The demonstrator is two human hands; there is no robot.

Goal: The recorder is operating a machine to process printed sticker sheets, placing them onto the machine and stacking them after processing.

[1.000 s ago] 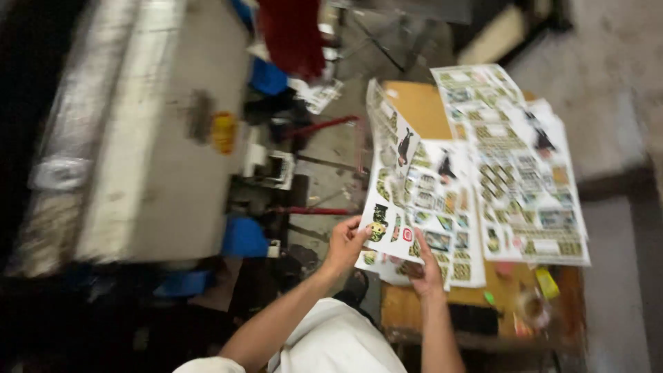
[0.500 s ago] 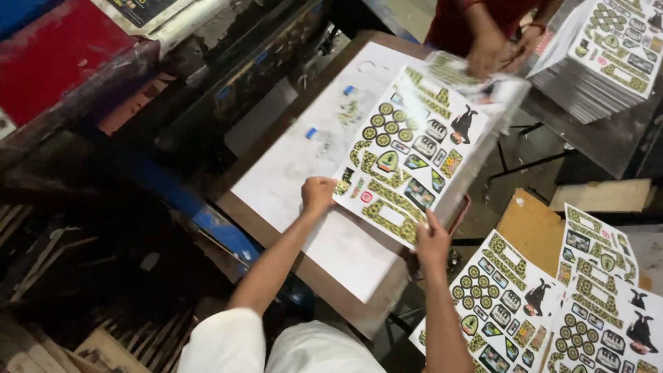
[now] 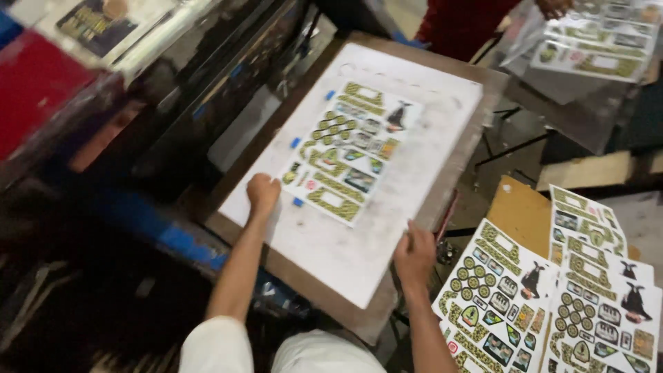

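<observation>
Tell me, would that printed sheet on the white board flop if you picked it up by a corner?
Probably: the printed sheet looks thin and lies flat on the white board. It seems light, so it would likely slide easily. The left hand rests at its corner.
</observation>
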